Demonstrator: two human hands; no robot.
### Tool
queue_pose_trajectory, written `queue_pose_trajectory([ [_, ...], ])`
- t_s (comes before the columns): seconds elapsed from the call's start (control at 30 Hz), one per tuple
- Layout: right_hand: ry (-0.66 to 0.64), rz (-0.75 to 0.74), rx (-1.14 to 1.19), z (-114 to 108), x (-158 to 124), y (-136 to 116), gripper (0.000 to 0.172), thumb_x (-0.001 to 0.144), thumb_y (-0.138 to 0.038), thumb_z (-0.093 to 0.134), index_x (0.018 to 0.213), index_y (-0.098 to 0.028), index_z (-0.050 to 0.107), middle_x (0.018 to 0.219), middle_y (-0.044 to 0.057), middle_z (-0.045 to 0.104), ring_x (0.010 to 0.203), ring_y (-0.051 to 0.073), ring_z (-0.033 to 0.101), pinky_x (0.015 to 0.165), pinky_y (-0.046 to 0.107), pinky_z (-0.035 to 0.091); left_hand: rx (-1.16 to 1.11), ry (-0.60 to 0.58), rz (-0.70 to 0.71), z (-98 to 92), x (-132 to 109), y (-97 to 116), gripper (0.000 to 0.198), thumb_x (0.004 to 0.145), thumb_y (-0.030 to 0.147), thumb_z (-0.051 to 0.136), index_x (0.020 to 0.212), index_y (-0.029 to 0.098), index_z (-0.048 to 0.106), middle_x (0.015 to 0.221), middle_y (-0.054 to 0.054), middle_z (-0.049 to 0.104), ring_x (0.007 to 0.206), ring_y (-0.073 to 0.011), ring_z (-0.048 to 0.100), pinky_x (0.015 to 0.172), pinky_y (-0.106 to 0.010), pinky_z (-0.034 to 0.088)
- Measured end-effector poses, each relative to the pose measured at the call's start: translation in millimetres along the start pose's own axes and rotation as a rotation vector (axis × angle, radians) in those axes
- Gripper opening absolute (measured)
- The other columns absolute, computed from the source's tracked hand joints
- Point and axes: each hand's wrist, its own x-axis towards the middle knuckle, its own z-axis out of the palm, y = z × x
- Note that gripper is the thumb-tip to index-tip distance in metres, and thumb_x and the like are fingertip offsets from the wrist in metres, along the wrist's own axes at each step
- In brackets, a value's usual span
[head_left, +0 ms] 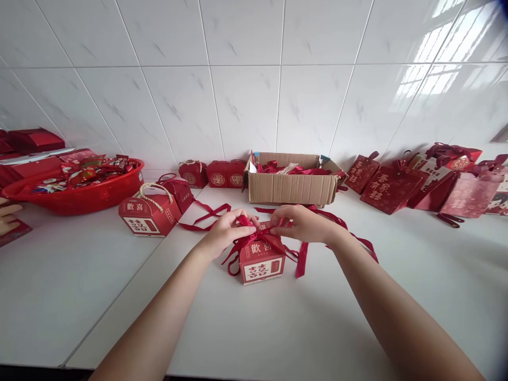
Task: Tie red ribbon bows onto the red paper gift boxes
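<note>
A small red gift box with a white character panel stands upright on the table in front of me. A shiny red ribbon is looped across its top, its ends hanging over the sides. My left hand pinches the ribbon at the top left of the box. From the right, my right hand has its fingertips closed on the ribbon close to the left fingers. The exact form of the knot is partly hidden by my fingers. A dark red cord sticks out at the box's left side.
Behind the box stands an open cardboard box with red ribbons inside. A red basin of packets is at left, near another person's hand. Several finished-looking boxes and red bags line the tiled wall. Loose ribbon trails right.
</note>
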Motion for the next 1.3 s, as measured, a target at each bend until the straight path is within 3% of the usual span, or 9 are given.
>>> queue_pose_trajectory([
  [0.13,0.086,0.018,0.073,3,3,2,0.013,0.083,-0.028,0.054,0.082,-0.019,0.063,0.083,0.003,0.068,0.072,0.015,0.061,0.063,0.028,0.047,0.12,0.031,-0.032,4.8,-1,3,0.023,0.068,0.034,0.073,0.075,0.018,0.058,0.104,-0.007,0.063,0.091,-0.0214,0.059,0.08,-0.034,0.046],
  [0.27,0.097,0.046,0.155,2,4,3,0.023,0.086,-0.037,0.051,0.088,-0.018,0.063,0.081,0.004,0.068,0.072,0.015,0.061,0.063,0.028,0.047,0.22,0.091,-0.027,9.0,-1,2,0.026,0.065,0.038,0.075,0.078,0.019,0.062,0.099,-0.006,0.065,0.091,-0.0226,0.06,0.079,-0.035,0.045],
  [0.4,-0.006,0.02,0.207,-4,1,6,0.032,0.08,-0.047,0.06,0.092,-0.018,0.065,0.089,0.005,0.068,0.081,0.017,0.061,0.07,0.03,0.048,0.21,0.087,0.0,9.8,0,2,0.025,0.064,0.037,0.075,0.075,0.018,0.062,0.093,-0.005,0.066,0.09,-0.0227,0.06,0.078,-0.035,0.046],
  [0.5,-0.082,0.001,0.213,-7,0,10,0.036,0.069,-0.044,0.072,0.094,-0.019,0.066,0.096,0.004,0.068,0.088,0.019,0.062,0.076,0.03,0.049,0.196,0.087,0.002,10.2,-1,2,0.025,0.064,0.035,0.076,0.075,0.018,0.061,0.093,-0.005,0.066,0.089,-0.022,0.06,0.078,-0.033,0.046],
  [0.57,-0.078,0.004,0.197,-6,0,13,0.031,0.071,-0.04,0.07,0.092,-0.019,0.066,0.094,0.004,0.068,0.086,0.019,0.063,0.074,0.03,0.049,0.188,0.089,0.006,10.5,-1,3,0.025,0.064,0.033,0.075,0.074,0.018,0.059,0.093,-0.005,0.066,0.091,-0.0219,0.06,0.079,-0.033,0.046],
  [0.67,-0.032,-0.011,0.208,-2,3,16,0.02,0.079,-0.036,0.062,0.086,-0.018,0.067,0.089,0.005,0.069,0.08,0.018,0.064,0.072,0.03,0.05,0.171,0.08,0.031,10.9,-1,1,0.027,0.066,0.032,0.075,0.072,0.019,0.053,0.09,-0.003,0.065,0.095,-0.0219,0.059,0.083,-0.034,0.045],
  [0.9,0.13,-0.054,0.278,12,9,13,0.022,0.085,-0.035,0.054,0.082,-0.017,0.065,0.083,0.005,0.068,0.075,0.017,0.063,0.067,0.03,0.05,0.099,0.041,0.036,13.1,-2,-1,0.03,0.07,0.032,0.072,0.074,0.02,0.044,0.088,-0.002,0.064,0.086,-0.0182,0.06,0.074,-0.03,0.046],
  [1.07,0.246,-0.083,0.133,17,11,11,0.021,0.086,-0.032,0.053,0.075,-0.017,0.06,0.076,0.003,0.064,0.068,0.014,0.057,0.062,0.027,0.046,0.141,0.071,0.041,17.8,-3,0,0.031,0.072,0.035,0.07,0.077,0.02,0.043,0.086,0.0,0.06,0.077,-0.0144,0.057,0.069,-0.026,0.044],
  [1.3,0.28,-0.13,0.046,20,13,15,0.022,0.088,-0.033,0.049,0.075,-0.017,0.058,0.073,0.003,0.062,0.066,0.014,0.055,0.061,0.025,0.042,0.153,0.145,0.049,22.9,-2,-5,0.033,0.07,0.034,0.072,0.075,0.021,0.041,0.074,0.004,0.053,0.071,-0.0128,0.054,0.066,-0.025,0.043],
])
